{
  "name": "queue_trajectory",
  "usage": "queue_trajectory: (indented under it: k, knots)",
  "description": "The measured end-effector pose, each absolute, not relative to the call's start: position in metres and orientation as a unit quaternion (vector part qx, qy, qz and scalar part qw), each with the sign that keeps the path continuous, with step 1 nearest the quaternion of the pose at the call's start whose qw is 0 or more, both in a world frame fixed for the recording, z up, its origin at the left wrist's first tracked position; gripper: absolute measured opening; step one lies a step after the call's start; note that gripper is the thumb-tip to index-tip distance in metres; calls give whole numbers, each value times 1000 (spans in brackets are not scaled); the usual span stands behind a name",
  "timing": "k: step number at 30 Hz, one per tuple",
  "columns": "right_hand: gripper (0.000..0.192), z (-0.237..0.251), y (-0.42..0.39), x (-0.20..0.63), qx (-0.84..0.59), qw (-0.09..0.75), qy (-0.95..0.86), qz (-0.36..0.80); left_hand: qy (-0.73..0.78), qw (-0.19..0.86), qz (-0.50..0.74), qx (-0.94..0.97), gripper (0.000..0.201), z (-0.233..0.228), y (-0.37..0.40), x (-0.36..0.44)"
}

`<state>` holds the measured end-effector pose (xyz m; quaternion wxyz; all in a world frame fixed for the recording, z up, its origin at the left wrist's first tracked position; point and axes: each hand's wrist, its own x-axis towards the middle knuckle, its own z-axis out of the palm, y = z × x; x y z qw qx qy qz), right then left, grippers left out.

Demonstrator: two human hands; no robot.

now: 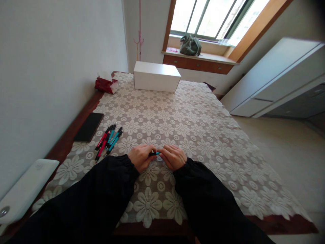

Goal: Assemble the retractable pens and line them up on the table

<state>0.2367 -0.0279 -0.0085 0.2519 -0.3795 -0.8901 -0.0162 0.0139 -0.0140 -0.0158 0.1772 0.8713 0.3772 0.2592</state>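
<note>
My left hand (pixel 140 157) and my right hand (pixel 173 157) meet over the lace tablecloth (pixel 193 128), both closed on one teal and black pen (pixel 154 154). Only a short stretch of the pen shows between the fingers. To the left of my left hand lies a loose bunch of several pens (pixel 108 139), some red and black, some teal and black. Both my arms are in black sleeves.
A black phone or slab (pixel 88 126) lies beside the pens near the table's left edge. A white box (pixel 156 76) and a red tissue pack (pixel 106 84) stand at the far end. A white device (pixel 25 189) sits at the near left corner. The wall runs along the left.
</note>
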Motion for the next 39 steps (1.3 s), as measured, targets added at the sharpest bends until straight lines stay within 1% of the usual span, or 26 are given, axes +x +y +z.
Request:
queue_trajectory:
  k: [2,5,8,12,15,17,21,23,27,28,29,32,36,39]
  knots:
    - [37,-9,-27,236,-376,252,-891,-30,377,168,253,875,16,-15,-14,14]
    - [40,-12,-26,235,-371,262,-890,-41,374,146,249,881,16,-14,-15,15]
    - [38,-14,-26,235,-371,268,-888,-41,378,129,232,887,22,-13,-15,16]
    - [36,-16,-28,236,-377,253,-891,-20,383,130,210,890,31,-11,-14,15]
    - [35,-15,-29,236,-387,243,-890,-1,383,146,226,884,24,-10,-13,15]
    - [35,-13,-29,236,-392,236,-889,0,386,158,232,879,23,-10,-14,14]
    - [35,-12,-30,235,-387,228,-893,4,397,174,217,875,20,-8,-15,14]
    - [35,-13,-29,235,-381,231,-895,3,398,168,205,878,23,-7,-16,14]
    - [36,-15,-26,236,-367,244,-897,-9,388,141,177,893,38,-4,-15,14]
    - [35,-15,-26,236,-366,247,-897,-9,388,141,176,894,39,-3,-15,14]
    - [34,-16,-26,236,-368,248,-896,-7,389,145,180,892,38,-3,-15,14]
    - [29,-16,-28,237,-386,240,-890,12,393,174,214,877,24,-5,-15,13]
    - [29,-13,-31,236,-394,219,-892,12,385,200,233,870,20,-9,-15,11]
    - [29,-10,-32,235,-383,215,-898,10,390,190,228,871,16,-8,-15,11]
